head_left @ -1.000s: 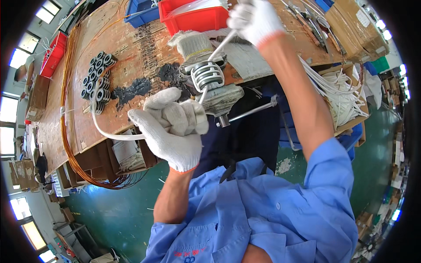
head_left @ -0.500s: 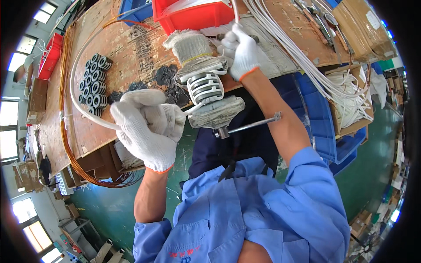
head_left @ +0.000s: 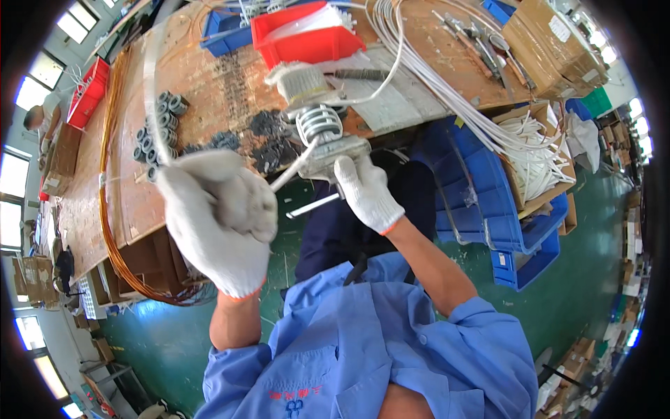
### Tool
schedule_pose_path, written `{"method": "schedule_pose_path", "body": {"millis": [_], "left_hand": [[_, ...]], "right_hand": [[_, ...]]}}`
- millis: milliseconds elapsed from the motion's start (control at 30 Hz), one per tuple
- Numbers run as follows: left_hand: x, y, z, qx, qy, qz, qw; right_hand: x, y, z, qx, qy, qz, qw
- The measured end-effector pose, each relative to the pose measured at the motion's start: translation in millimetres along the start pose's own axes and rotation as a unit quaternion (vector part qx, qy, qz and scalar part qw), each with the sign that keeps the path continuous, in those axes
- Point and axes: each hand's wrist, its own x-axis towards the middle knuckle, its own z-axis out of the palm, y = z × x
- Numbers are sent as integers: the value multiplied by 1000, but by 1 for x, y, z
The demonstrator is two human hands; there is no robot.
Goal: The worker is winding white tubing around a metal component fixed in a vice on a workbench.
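Hemmed in at a scarred wooden bench [head_left: 202, 80] by a red bin [head_left: 314, 50] and a blue bin [head_left: 227, 43] at the upper center of the frame, hand tools [head_left: 477, 57] and a cardboard carton [head_left: 548, 52] at the upper right, and copper-colored wires [head_left: 105, 153] down the left. Crowded further by stacked gray rings [head_left: 167, 120] at center left, a bundle of white strands [head_left: 447, 91] sweeping past the bench edge toward a box of white tubing [head_left: 530, 150], and blue crates [head_left: 460, 181] at the right. Shared at the far upper left with another person [head_left: 49, 126]. Clutching the white cable [head_left: 292, 167] just left of center in the gloved left hand [head_left: 220, 209], with fingers curled around it. Touching the worn block [head_left: 333, 157] at mid-frame with the gloved right hand [head_left: 366, 185], with fingers partly hidden; impossible to tell how firmly. Running, in the cable's case, from the left hand to a ribbed coil [head_left: 319, 124] just above the block, and rising blurred toward the upper left. Wound there in pale, spaced turns over darker gray, below a cloth-wrapped piece [head_left: 299, 82]. Angled down and left beneath the block, with a metal bar [head_left: 314, 207].
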Motion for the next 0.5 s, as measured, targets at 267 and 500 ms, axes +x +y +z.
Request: {"method": "schedule_pose_path", "body": {"millis": [267, 500], "left_hand": [[-32, 29, -3, 272, -127, -101, 949], [-42, 34, -10, 377, -287, 10, 881]], "right_hand": [[23, -167, -105, -133, 155, -509, 836], [115, -64, -263, -499, 101, -420, 752]]}}
